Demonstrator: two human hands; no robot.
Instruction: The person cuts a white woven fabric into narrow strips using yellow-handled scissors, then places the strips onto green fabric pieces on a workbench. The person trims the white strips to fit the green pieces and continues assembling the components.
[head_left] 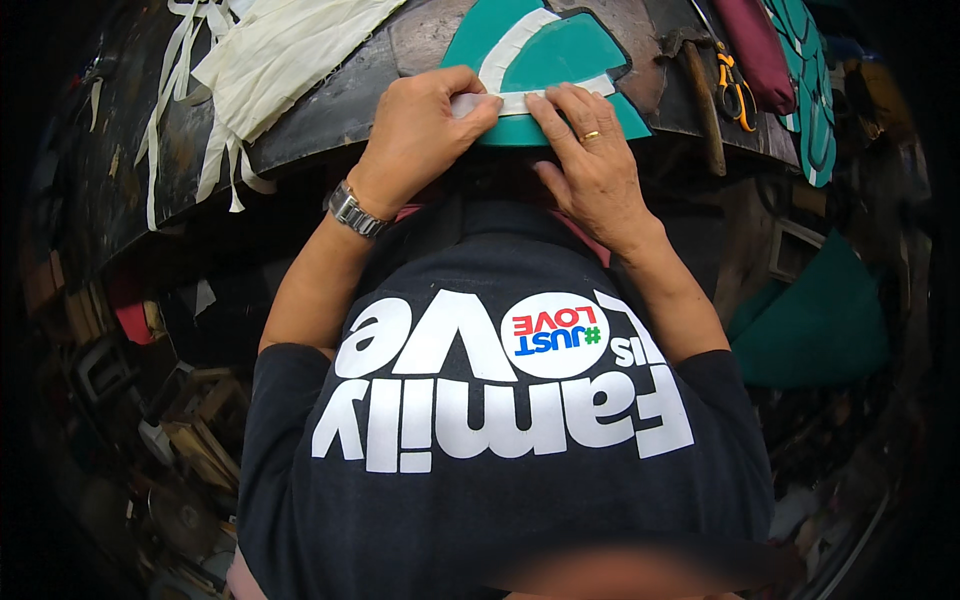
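Observation:
A flat green piece (560, 60) with a curved outline lies at the front edge of the dark worktable. One white strip curves across its upper part, and another white strip (515, 104) runs along its lower part. My left hand (425, 125), with a metal watch on the wrist, pinches the left end of that lower strip between thumb and fingers. To the right, my right hand (595, 165), wearing a ring, presses its stretched fingertips on the same strip. Its thumb stands apart, below the table edge. What lies under the fingertips is hidden.
White fabric (285, 65) with loose strips covers the table's left. At right lie a wooden-handled hammer (700, 95), yellow-and-black scissors (738, 95), maroon material (762, 50) and several green pieces (815, 130). A green sheet (815, 320) hangs lower right; wooden frames (205, 420) crowd the lower left.

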